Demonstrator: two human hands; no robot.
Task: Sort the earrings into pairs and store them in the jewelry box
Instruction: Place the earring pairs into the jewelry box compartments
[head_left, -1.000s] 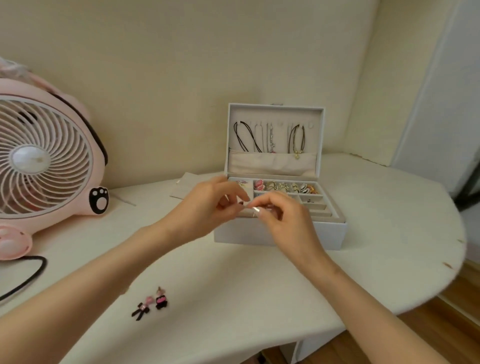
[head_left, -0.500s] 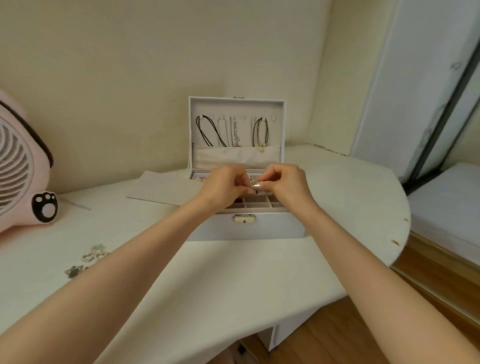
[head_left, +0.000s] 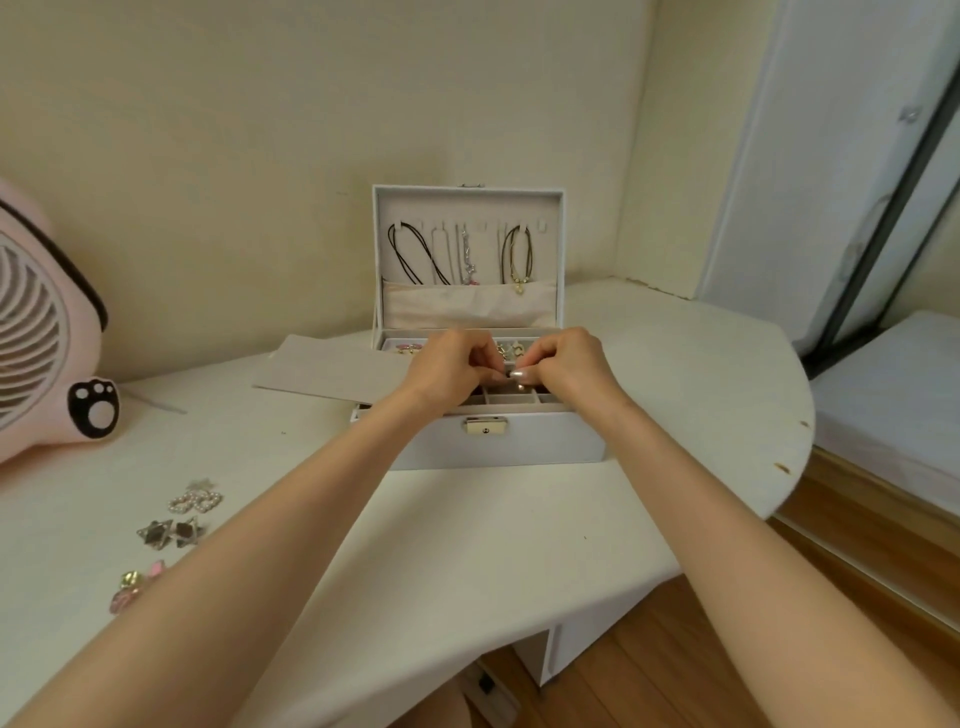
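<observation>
Fan (head_left: 36, 332) cropped left, fingers (head_left: 527, 362) possibly hiding earring

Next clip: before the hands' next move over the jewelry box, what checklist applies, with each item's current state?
1. Jewelry box lid open: ok.
2. Left hand and right hand over the compartments: ok.
3. Earring pinched between the fingers: cannot tell, hidden.
4. Front compartments look free: ok.
5. Pearl earrings and star earrings paired on the table, not stored: not ok.
6. Pink earrings, partly behind the left forearm, paired: cannot tell.
</observation>
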